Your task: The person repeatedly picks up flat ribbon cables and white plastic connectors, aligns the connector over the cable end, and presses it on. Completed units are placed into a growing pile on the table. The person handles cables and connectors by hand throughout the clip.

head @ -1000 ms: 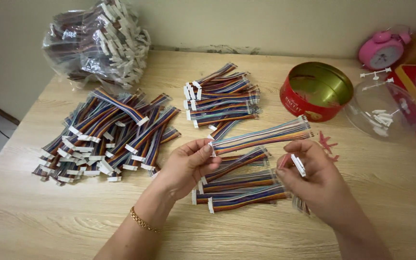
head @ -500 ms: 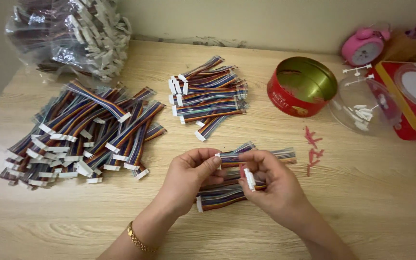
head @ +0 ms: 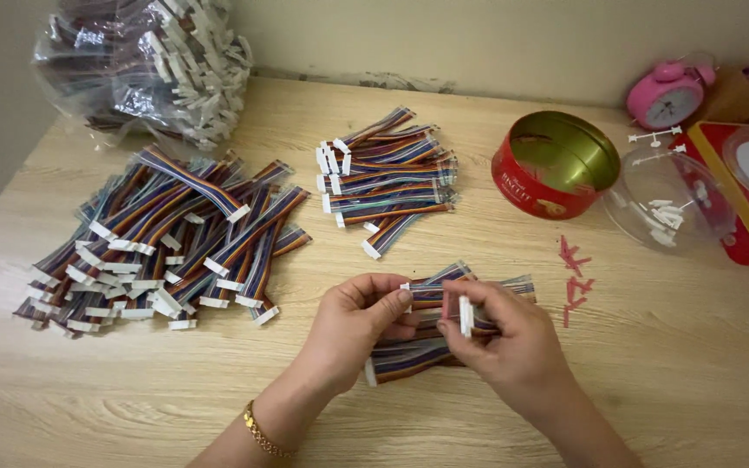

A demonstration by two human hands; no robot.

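Note:
My left hand [head: 350,326] pinches the white connector end of a short rainbow ribbon cable [head: 437,289] above the wooden table [head: 669,373]. My right hand [head: 506,336] grips the same cable a little further along and also holds a small white connector piece upright between its fingers. Beneath both hands lies a small bundle of the same cables [head: 405,357], partly hidden by my fingers.
A large heap of ribbon cables [head: 166,243] lies at the left, a smaller stack [head: 387,178] at the middle back. A plastic bag of cables [head: 145,65] sits at the back left. A red round tin [head: 556,165], a clear dish [head: 665,204], red bits [head: 572,273] and a pink clock [head: 671,94] are at the right.
My hands have drawn close together and come nearer to me with the cable. The view has shifted so the piles sit further right and up.

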